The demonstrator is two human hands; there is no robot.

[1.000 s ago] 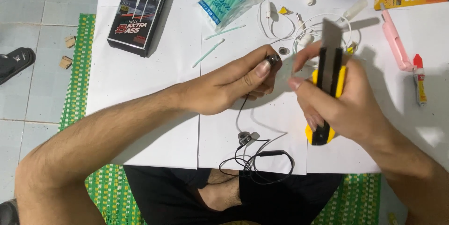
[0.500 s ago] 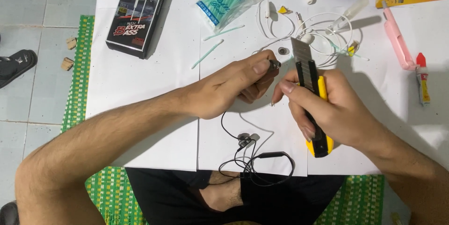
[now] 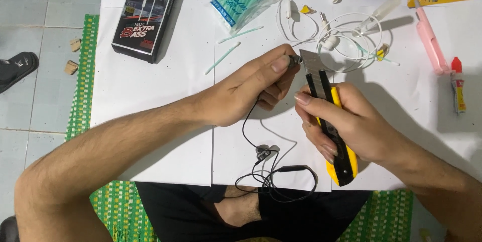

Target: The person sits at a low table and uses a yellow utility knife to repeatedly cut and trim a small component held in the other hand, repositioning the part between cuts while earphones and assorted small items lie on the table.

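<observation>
White paper sheets (image 3: 160,96) are covering a green woven mat (image 3: 80,101) on a pale tiled floor (image 3: 30,96). The left hand (image 3: 241,93) is pinching a small black earbud (image 3: 292,61) above the paper, its cable trailing toward the person. The right hand (image 3: 351,124) is gripping a yellow-and-black utility knife (image 3: 334,131), its long axis running away from the person, blade tip touching the earbud.

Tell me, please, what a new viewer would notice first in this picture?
In the middle, the right hand holds a yellow utility knife, its blade at a small earphone pinched in the left hand. A black cable hangs from it to the near edge of the white paper.
</observation>
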